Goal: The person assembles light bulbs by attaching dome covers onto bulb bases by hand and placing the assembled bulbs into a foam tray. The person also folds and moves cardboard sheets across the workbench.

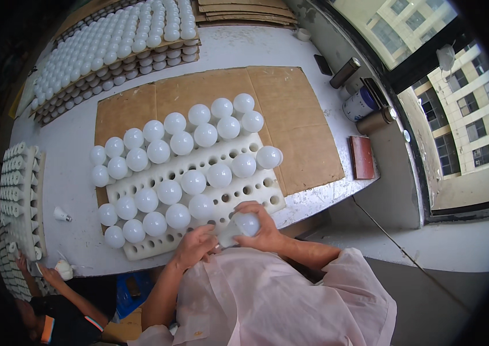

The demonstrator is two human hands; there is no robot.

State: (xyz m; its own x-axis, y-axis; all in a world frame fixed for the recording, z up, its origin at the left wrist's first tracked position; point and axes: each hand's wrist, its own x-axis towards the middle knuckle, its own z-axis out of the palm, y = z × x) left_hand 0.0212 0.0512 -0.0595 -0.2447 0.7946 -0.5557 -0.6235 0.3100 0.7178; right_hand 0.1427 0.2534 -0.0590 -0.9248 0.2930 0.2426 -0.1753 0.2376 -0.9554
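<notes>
1. Right hand (266,230): wrapped round globe of bulb (248,224), just before near edge of foam tray (259,200).
2. Bulb's long axis: slants from globe down-left toward left hand (195,247).
3. Left hand: nearer neck end; fingers curled, hold unclear.

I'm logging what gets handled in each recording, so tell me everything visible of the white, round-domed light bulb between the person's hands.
The white, round-domed light bulb has a smooth, shiny dome, glass or plastic by its look, and a greyish body narrowing away from it. It is tilted, dome toward the picture's upper right, by the near edge of the white, holed foam tray. The bare right hand grips it; the bare left hand is at its narrow end, whose tip is unclear.
</notes>
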